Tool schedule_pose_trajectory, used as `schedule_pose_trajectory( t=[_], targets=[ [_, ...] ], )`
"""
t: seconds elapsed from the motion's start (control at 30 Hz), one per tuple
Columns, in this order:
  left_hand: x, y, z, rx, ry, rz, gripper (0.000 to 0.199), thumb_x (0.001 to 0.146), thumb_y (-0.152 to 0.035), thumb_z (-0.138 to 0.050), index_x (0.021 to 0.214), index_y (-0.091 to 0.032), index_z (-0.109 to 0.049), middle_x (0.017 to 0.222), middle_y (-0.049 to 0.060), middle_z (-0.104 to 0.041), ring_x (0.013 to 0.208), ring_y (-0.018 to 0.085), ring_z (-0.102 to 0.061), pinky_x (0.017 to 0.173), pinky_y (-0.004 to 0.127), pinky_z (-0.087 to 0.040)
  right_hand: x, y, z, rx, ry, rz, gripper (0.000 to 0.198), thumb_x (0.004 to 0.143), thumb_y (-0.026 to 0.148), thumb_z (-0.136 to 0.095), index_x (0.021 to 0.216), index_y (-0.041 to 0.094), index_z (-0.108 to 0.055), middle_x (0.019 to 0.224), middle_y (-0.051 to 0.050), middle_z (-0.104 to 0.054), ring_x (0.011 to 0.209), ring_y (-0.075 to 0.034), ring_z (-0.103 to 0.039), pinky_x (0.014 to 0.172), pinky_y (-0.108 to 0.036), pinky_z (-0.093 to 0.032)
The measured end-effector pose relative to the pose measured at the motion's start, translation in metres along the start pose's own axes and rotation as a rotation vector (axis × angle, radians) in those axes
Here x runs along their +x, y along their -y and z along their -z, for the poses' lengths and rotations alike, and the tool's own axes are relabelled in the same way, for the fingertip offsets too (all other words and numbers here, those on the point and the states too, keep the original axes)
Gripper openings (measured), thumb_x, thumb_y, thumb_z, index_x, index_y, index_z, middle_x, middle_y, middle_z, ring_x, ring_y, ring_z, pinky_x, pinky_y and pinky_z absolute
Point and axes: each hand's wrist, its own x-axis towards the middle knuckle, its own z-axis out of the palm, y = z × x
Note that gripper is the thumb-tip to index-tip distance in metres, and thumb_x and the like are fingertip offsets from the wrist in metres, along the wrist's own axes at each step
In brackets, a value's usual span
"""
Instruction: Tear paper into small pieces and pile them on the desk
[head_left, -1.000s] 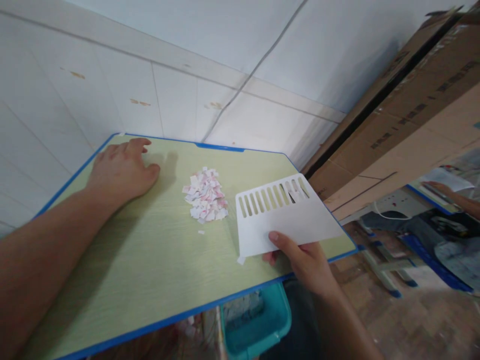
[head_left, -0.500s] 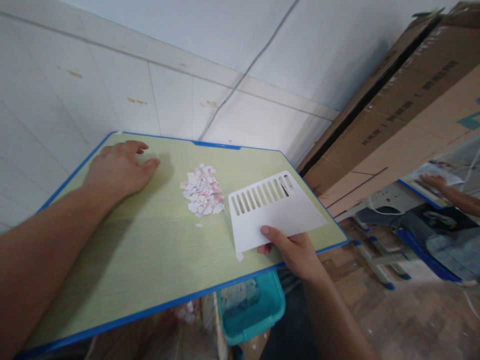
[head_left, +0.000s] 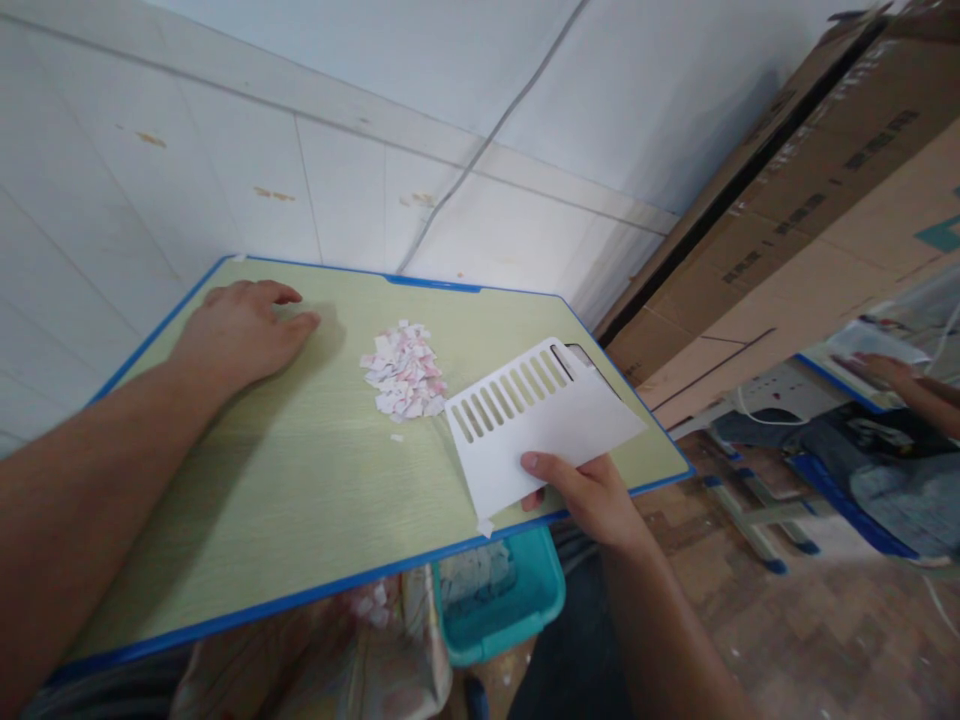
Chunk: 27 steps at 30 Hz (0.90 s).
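My right hand [head_left: 574,490] grips a flat white sheet with a row of slots [head_left: 517,440] by its near edge, thumb on top. The sheet is tilted over the right half of the desk. A dark-edged flat object [head_left: 589,356] shows partly from under its far right corner; its kind is hidden. Just left of the sheet lies a heap of small white and pinkish paper scraps [head_left: 405,372]. One scrap [head_left: 485,527] is at the sheet's near corner. My left hand [head_left: 244,330] rests at the desk's far left, fingers apart, holding nothing.
The pale green desk [head_left: 315,480] has a blue rim and stands against a white wall. Below its front edge are a teal bin [head_left: 525,590] and a bag [head_left: 397,650] with scraps. Tall cardboard boxes [head_left: 787,220] stand right. Another person's arm [head_left: 911,380] is at a further desk.
The slotted sheet has shifted slightly left and turned, baring more of the dark-edged object behind it. My left hand stays in place on the desk.
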Motion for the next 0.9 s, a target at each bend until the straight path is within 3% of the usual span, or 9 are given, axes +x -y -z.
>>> schedule_pose_trajectory(
  t=[0.7, 0.9],
  targets=[
    [0.006, 0.010, -0.007, 0.003, -0.010, -0.020, 0.070, 0.109, -0.056, -0.050, 0.155, -0.011, -0.077, 0.168, 0.022, -0.069, 0.163, 0.045, -0.058, 0.140, 0.059, -0.047, -0.002, 0.002, 0.005, 0.054, 0.084, -0.047, 0.038, 0.085, 0.054, -0.091, 0.064, 0.026, -0.076, 0.054, -0.006, -0.072, 0.047, -0.023, -0.068, 0.048, -0.035, -0.062],
    [0.005, 0.009, -0.008, 0.006, -0.034, -0.015, 0.070, 0.108, -0.055, -0.051, 0.155, -0.010, -0.078, 0.167, 0.024, -0.070, 0.162, 0.047, -0.059, 0.140, 0.061, -0.047, 0.005, -0.011, 0.007, 0.098, -0.062, 0.043, 0.034, 0.090, 0.045, -0.089, 0.067, 0.026, -0.074, 0.050, -0.002, -0.067, 0.045, -0.021, -0.063, 0.049, -0.032, -0.056]
  ],
)
